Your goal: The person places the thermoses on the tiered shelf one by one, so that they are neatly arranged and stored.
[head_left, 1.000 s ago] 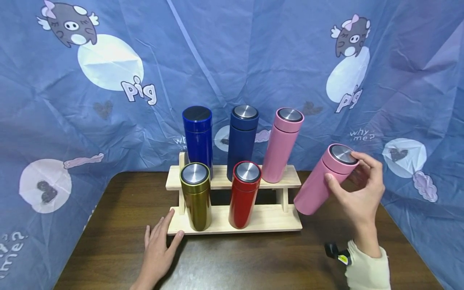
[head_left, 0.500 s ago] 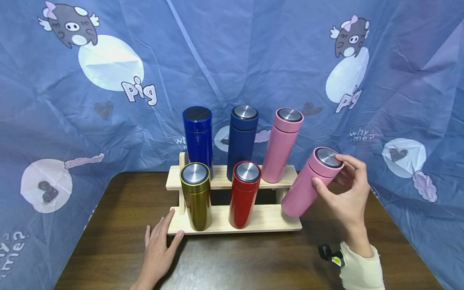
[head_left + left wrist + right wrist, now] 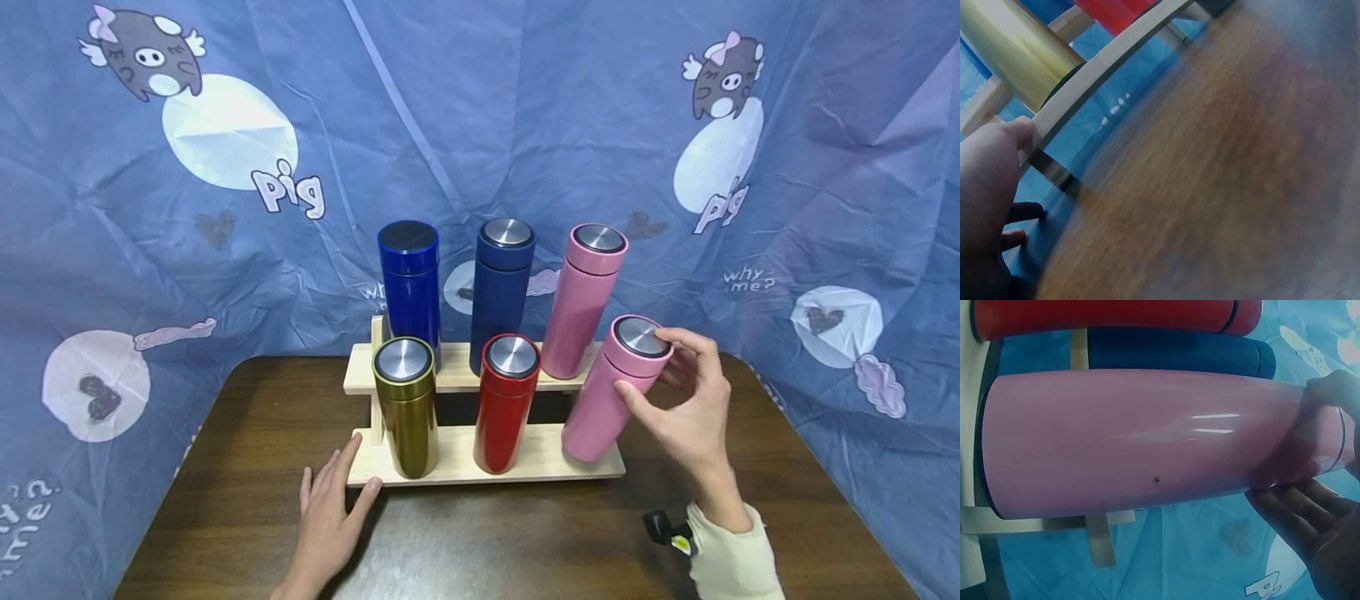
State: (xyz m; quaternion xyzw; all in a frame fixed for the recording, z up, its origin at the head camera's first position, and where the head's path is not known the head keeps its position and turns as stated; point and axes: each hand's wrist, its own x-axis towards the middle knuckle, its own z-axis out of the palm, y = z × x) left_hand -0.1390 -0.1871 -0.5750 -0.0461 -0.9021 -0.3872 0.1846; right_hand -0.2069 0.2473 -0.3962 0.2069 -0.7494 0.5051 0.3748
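Observation:
My right hand (image 3: 686, 408) grips a pink vacuum flask (image 3: 606, 396) near its lid, thumb on the near side and a fingertip at the steel cap. The flask leans slightly, its base over the right end of the wooden rack's lower shelf (image 3: 543, 450). In the right wrist view the pink flask (image 3: 1135, 440) has its base right by the board. My left hand (image 3: 327, 508) touches the left end of that shelf with its thumb and forefinger stretched out. A gold flask (image 3: 408, 417) and a red flask (image 3: 506, 417) stand upright on the lower shelf.
On the upper shelf (image 3: 453, 379) stand a bright blue flask (image 3: 411, 292), a navy flask (image 3: 501, 300) and another pink flask (image 3: 581, 308). The rack sits on a dark wooden table (image 3: 480, 542). A blue printed cloth (image 3: 480, 108) hangs behind and at both sides.
My right hand has carried the pink flask leftward and slightly down, from beside the rack to the right end of the lower shelf, tilting it more upright. The left hand has stayed put.

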